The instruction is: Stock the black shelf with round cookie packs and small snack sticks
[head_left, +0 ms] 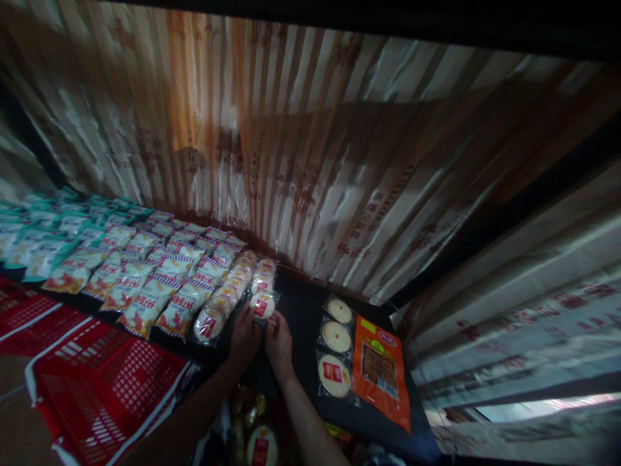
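Observation:
A round, pale rice cracker in a clear wrapper (262, 305) lies at the near end of a short overlapping row on the dark shelf. My left hand (245, 335) closes on its near left edge. At its near right corner, my right hand (279, 338) pinches the wrapper, with the fingertips partly hidden. Just left of my hands runs a longer row of wrapped round crackers (209, 323). To the right, wrapped round crackers (334, 375) lie in a separate column.
White snack bags with red print (145, 304) and green bags (51, 255) fill the left of the shelf (303, 310). An orange packet (381, 369) lies right. Red baskets (111, 382) stand below. Pleated printed sheeting (310, 142) closes the back, and a dark post slants at right.

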### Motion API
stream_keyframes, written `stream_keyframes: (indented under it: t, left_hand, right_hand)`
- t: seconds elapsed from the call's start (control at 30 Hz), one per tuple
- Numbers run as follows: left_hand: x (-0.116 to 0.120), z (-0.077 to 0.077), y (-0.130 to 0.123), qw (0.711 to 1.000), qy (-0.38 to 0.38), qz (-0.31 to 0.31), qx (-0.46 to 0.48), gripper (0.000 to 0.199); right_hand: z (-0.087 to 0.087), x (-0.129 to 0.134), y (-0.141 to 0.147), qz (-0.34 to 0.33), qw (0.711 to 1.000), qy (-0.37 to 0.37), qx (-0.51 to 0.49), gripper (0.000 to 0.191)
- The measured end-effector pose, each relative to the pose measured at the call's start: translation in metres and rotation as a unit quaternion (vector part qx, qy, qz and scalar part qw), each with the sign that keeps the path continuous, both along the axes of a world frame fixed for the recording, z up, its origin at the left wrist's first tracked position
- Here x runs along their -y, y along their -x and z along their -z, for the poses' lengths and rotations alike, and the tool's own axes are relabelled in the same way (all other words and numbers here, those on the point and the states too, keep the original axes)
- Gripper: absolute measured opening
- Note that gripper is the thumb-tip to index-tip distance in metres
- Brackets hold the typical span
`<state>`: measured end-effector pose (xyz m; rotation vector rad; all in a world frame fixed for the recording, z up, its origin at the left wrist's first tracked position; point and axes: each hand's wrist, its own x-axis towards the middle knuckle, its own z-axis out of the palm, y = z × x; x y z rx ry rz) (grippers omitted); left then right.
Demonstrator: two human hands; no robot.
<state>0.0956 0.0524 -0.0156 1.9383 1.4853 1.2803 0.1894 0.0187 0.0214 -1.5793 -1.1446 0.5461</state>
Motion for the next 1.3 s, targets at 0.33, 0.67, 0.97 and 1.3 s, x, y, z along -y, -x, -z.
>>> stream_keyframes:
  t: [0.33, 0.67, 0.97, 1.3]
  left_hand:
    - [-0.019, 0.0, -0.006, 0.999, -0.013, -0.008, -0.045, 0.042]
    - [-0.02, 0.006, -0.007, 1.0, -0.025, 0.005, -0.017, 0.045]
    - [-0.019, 0.006, -0.007, 1.0, -0.013, 0.007, -0.003, 0.045]
    - [-0.019, 0.001, -0.007, 1.0, -0.028, 0.009, 0.0, 0.041]
  right_hand:
    - [0.003, -0.021, -0.008, 0.005, 1.0, -0.009, 0.024, 0.036]
    - [0.002, -0.031, -0.012, 0.0, 0.999, 0.0, 0.036, 0.036]
    - [0.006, -0.038, -0.019, 0.03, 0.998, 0.011, 0.06, 0.038]
    - [0.003, -0.047, -0.011, -0.001, 0.997, 0.026, 0.071, 0.041]
